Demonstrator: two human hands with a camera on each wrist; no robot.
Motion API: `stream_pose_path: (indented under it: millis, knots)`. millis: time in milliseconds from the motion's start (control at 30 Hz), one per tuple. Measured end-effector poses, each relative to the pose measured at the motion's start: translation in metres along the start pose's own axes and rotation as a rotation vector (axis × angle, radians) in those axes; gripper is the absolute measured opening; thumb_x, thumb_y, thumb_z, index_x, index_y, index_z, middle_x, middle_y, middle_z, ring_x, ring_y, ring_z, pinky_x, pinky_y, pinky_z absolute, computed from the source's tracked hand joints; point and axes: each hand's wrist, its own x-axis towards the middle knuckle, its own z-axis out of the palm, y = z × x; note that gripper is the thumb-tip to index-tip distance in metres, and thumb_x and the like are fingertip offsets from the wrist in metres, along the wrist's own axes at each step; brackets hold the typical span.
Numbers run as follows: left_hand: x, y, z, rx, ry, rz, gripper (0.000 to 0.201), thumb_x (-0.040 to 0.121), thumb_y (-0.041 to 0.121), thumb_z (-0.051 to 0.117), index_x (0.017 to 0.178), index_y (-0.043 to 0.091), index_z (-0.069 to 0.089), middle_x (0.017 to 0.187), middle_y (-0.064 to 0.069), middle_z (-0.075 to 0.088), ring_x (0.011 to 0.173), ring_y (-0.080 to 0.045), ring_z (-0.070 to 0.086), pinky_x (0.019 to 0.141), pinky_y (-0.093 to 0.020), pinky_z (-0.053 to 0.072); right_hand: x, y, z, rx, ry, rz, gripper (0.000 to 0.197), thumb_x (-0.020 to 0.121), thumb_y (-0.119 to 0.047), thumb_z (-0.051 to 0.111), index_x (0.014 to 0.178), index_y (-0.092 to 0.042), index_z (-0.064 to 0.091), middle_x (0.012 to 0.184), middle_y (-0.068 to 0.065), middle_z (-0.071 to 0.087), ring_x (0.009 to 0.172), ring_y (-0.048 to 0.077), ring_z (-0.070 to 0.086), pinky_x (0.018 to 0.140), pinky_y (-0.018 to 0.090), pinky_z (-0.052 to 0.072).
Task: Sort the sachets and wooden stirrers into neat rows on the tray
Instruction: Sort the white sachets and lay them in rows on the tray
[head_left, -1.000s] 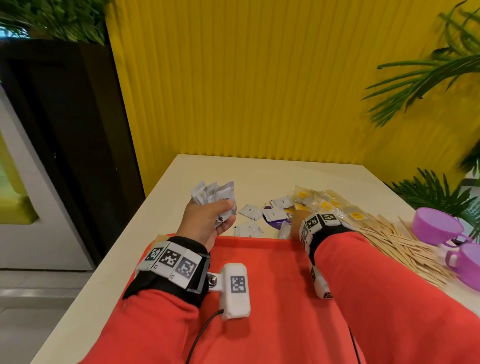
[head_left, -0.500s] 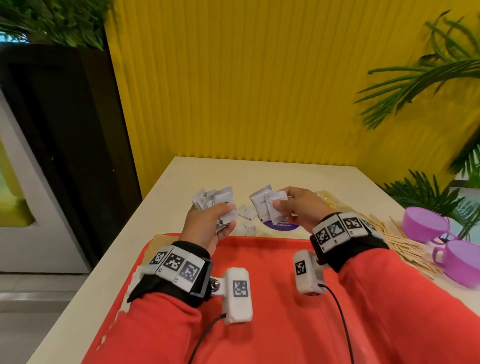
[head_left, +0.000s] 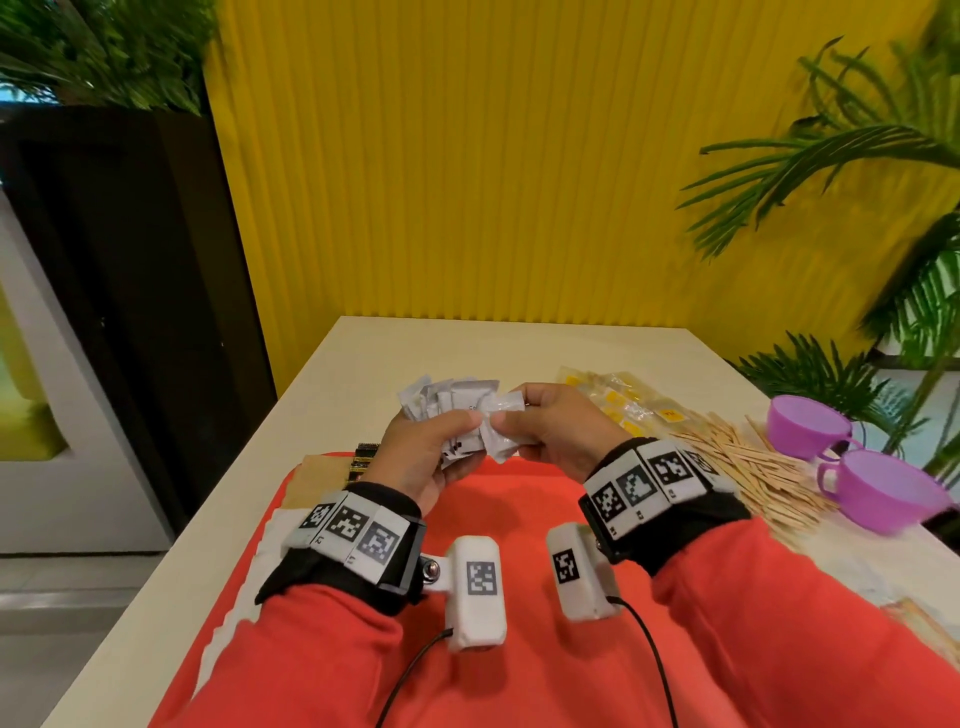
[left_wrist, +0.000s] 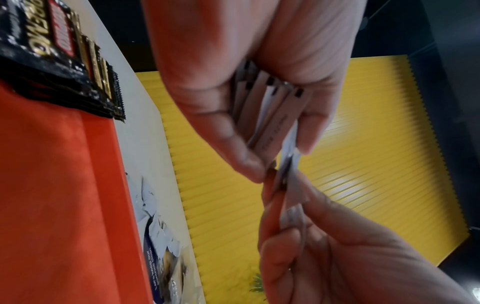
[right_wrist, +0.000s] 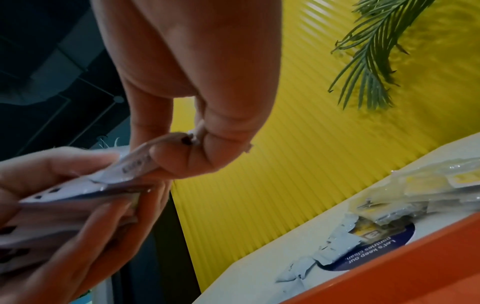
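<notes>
My left hand (head_left: 423, 452) grips a fanned stack of white sachets (head_left: 449, 402) above the far edge of the red tray (head_left: 519, 504). My right hand (head_left: 550, 428) pinches a couple more white sachets (head_left: 501, 434) and holds them against that stack. In the left wrist view the stack (left_wrist: 270, 115) sits between thumb and fingers, and the right hand's fingers (left_wrist: 324, 236) meet it from below. Loose white sachets (right_wrist: 335, 244) lie on the table beyond the tray. Clear yellow sachets (head_left: 618, 400) and a heap of wooden stirrers (head_left: 763, 473) lie to the right.
Two purple cups (head_left: 852, 467) stand at the table's right edge beside the stirrers. Black sachets (head_left: 363, 460) and a brown packet (head_left: 317, 475) lie at the tray's far left corner. A yellow ribbed wall (head_left: 493, 156) and plants (head_left: 857, 156) stand behind the cream table (head_left: 519, 348).
My right hand lifted a couple of white sachets off the table and brought them left to the stack in my left hand. The two hands now meet.
</notes>
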Motion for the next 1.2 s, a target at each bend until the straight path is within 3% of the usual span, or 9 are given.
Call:
stream_pose_path:
  millis: [100, 200, 367, 567, 767, 833, 967, 1100, 1200]
  knots:
    - [-0.007, -0.002, -0.005, -0.01, 0.051, 0.013, 0.015, 0.083, -0.002, 0.059, 0.094, 0.007, 0.061, 0.071, -0.007, 0.066, 0.055, -0.013, 0.065, 0.05, -0.022, 0.054, -0.009, -0.001, 0.0, -0.012, -0.04, -0.01, 0.022, 0.077, 0.012, 0.062, 0.079, -0.01, 0.058, 0.073, 0.011, 0.056, 0.059, 0.016, 0.051, 0.051, 0.018, 0.042]
    - [-0.015, -0.004, -0.011, -0.008, 0.072, 0.008, 0.011, 0.082, -0.002, 0.06, 0.089, 0.006, 0.061, 0.07, -0.008, 0.065, 0.054, -0.013, 0.064, 0.049, -0.021, 0.054, -0.02, -0.003, -0.001, -0.143, -0.062, -0.012, 0.022, 0.059, 0.006, 0.065, 0.07, -0.011, 0.058, 0.071, 0.012, 0.054, 0.06, 0.018, 0.047, 0.057, 0.027, 0.035]
    - [-0.029, 0.001, -0.019, 0.044, 0.046, -0.016, 0.009, 0.083, 0.0, 0.06, 0.078, 0.007, 0.06, 0.068, -0.007, 0.063, 0.054, -0.014, 0.063, 0.051, -0.02, 0.055, -0.035, -0.009, -0.003, -0.323, -0.102, -0.053, 0.029, 0.075, 0.016, 0.058, 0.061, -0.009, 0.056, 0.045, -0.003, 0.047, 0.036, 0.003, 0.036, 0.039, 0.014, 0.029]
    - [-0.045, 0.012, -0.03, 0.077, -0.006, -0.018, 0.011, 0.083, 0.001, 0.061, 0.086, 0.011, 0.063, 0.075, -0.006, 0.066, 0.066, -0.016, 0.064, 0.05, -0.021, 0.055, -0.047, -0.016, 0.012, -0.382, -0.049, -0.118, 0.028, 0.083, 0.009, 0.051, 0.072, -0.015, 0.059, 0.064, 0.005, 0.052, 0.057, 0.015, 0.043, 0.054, 0.024, 0.035]
    - [-0.057, 0.016, -0.036, 0.114, -0.021, -0.009, 0.014, 0.083, 0.002, 0.061, 0.09, 0.013, 0.063, 0.075, -0.004, 0.068, 0.057, -0.01, 0.066, 0.051, -0.021, 0.056, -0.058, -0.028, 0.028, -0.564, -0.054, -0.25, 0.033, 0.077, 0.01, 0.051, 0.089, -0.019, 0.058, 0.069, -0.003, 0.05, 0.05, 0.008, 0.042, 0.048, 0.019, 0.035]
    - [-0.06, 0.016, -0.037, 0.117, -0.007, -0.01, 0.013, 0.084, 0.002, 0.061, 0.087, 0.014, 0.063, 0.072, -0.004, 0.068, 0.056, -0.01, 0.066, 0.051, -0.021, 0.056, -0.058, -0.03, 0.033, -0.583, 0.041, -0.333, 0.03, 0.077, 0.007, 0.054, 0.089, -0.021, 0.053, 0.073, -0.004, 0.049, 0.055, 0.013, 0.043, 0.05, 0.022, 0.035]
    - [-0.065, 0.018, -0.039, 0.083, 0.024, -0.027, 0.011, 0.084, 0.002, 0.06, 0.081, 0.013, 0.061, 0.076, -0.007, 0.065, 0.065, -0.014, 0.063, 0.052, -0.022, 0.056, -0.062, -0.033, 0.044, -0.579, 0.287, -0.53, 0.03, 0.078, -0.001, 0.057, 0.065, -0.024, 0.043, 0.066, -0.008, 0.046, 0.061, 0.011, 0.043, 0.05, 0.015, 0.033]
    - [-0.068, 0.022, -0.037, -0.029, -0.02, -0.06, 0.009, 0.085, 0.008, 0.06, 0.078, 0.011, 0.065, 0.072, -0.005, 0.066, 0.071, -0.015, 0.062, 0.056, -0.022, 0.056, -0.072, -0.031, 0.064, -0.819, 0.02, -0.554, 0.016, 0.076, -0.005, 0.064, 0.075, -0.016, 0.053, 0.079, -0.009, 0.041, 0.075, 0.012, 0.044, 0.062, 0.019, 0.034]
    - [-0.069, 0.027, -0.044, -0.109, -0.102, -0.089, 0.008, 0.078, 0.015, 0.063, 0.085, 0.01, 0.064, 0.08, -0.007, 0.066, 0.069, -0.014, 0.065, 0.063, -0.026, 0.058, -0.076, -0.035, 0.066, -0.657, -0.115, -0.497, 0.008, 0.081, 0.0, 0.06, 0.087, -0.003, 0.064, 0.079, -0.008, 0.046, 0.077, 0.011, 0.047, 0.068, 0.014, 0.038]
